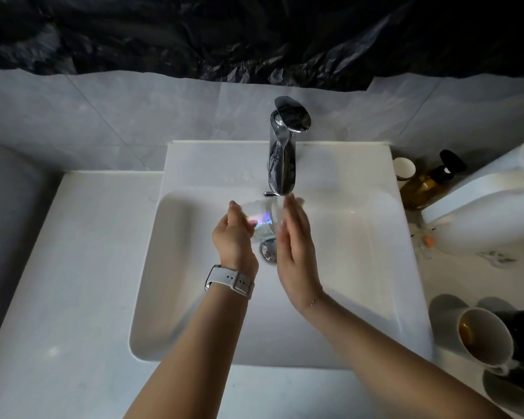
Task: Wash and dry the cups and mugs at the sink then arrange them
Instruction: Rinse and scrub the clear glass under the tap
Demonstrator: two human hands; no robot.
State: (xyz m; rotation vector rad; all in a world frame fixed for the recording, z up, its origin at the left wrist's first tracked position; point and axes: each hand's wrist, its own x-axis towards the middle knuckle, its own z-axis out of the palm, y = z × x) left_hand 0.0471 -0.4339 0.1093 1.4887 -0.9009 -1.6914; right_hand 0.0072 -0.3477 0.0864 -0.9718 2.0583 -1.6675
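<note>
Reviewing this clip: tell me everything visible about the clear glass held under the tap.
The clear glass looks like transparent, colourless glass with an iridescent blue-pink glint on its side. It is blurred, so rim and base are hard to tell apart; it seems tilted. It sits over the sink basin, just below the faucet spout and above the drain. The left hand grips it with curled fingers; the right hand, fingers straight, lies against its other side.

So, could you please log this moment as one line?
left hand: holds glass | right hand: flat against glass | place: under tap, over sink
</note>
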